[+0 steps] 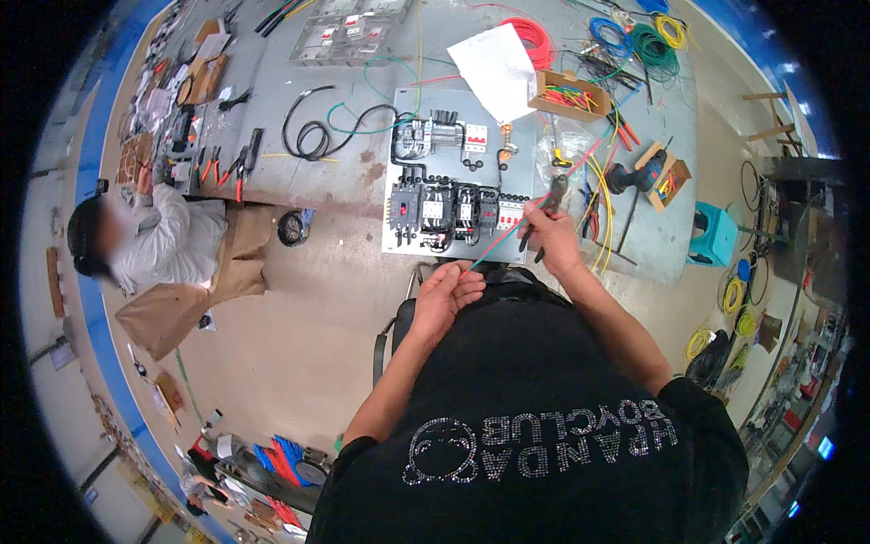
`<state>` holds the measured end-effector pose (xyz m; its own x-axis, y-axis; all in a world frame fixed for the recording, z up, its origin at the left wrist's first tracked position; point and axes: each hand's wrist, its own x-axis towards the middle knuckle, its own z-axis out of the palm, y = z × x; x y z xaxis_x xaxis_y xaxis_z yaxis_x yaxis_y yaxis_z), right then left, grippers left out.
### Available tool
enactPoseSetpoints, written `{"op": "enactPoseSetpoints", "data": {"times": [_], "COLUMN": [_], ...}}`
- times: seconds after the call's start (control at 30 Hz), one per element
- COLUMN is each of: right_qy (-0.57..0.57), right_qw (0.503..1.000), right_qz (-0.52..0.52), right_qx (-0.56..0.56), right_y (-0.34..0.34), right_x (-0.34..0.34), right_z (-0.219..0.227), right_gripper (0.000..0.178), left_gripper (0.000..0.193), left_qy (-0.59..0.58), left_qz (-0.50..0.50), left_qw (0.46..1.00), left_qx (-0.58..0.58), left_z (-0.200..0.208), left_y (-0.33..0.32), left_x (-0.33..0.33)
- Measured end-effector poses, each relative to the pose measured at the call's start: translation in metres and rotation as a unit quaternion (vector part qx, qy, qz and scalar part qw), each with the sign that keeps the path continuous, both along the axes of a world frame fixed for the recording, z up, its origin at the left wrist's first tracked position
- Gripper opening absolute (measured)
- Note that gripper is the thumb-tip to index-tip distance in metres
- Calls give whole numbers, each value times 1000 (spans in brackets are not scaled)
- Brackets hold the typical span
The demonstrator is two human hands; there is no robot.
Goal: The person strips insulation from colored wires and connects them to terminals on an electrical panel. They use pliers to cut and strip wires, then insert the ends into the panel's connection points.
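My left hand [441,297] is closed on the ends of a thin red wire and a green wire, in front of the table edge. The red wire [497,242] runs up to the right, past my right hand [553,238]. That hand grips dark-handled pliers [556,189], jaws pointing away from me, beside the red wire. Whether the jaws touch the wire I cannot tell. Just beyond both hands lies a grey mounting plate [391,240] with black contactors [435,207], breakers [510,214] and black wiring fixed on it.
Right of the plate are a cordless drill [639,172], a cardboard box [571,95] of coloured sleeves, and yellow wires [603,186]. A white paper sheet [492,68] and wire coils [528,41] lie farther back. At left, a co-worker [168,236] sits near several pliers [237,168].
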<state>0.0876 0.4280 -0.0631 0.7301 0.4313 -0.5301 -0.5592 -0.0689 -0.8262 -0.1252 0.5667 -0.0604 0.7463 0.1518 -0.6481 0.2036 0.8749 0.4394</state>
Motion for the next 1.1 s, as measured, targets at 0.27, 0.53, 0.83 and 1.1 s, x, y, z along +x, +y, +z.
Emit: {"op": "enactPoseSetpoints", "data": {"times": [0.27,0.53,0.83,1.1], "right_qy": [55,69,82,93], "right_qw": [995,997,994,991], "right_qz": [81,-30,-39,-74], "right_qx": [-7,15,-55,-60], "right_y": [40,40,30,30], "right_x": [-34,5,3,-3], "right_z": [-13,-38,-82,-111], "right_gripper": [19,18,21,21], "left_gripper": [24,14,9,14], "left_qy": [20,58,95,161], "left_qz": [-48,-5,152,172], "left_qw": [997,997,984,971], "left_qx": [55,48,23,40], "left_z": [-5,-55,-122,-159], "left_y": [24,64,103,104], "left_x": [-19,-56,-65,-59]}}
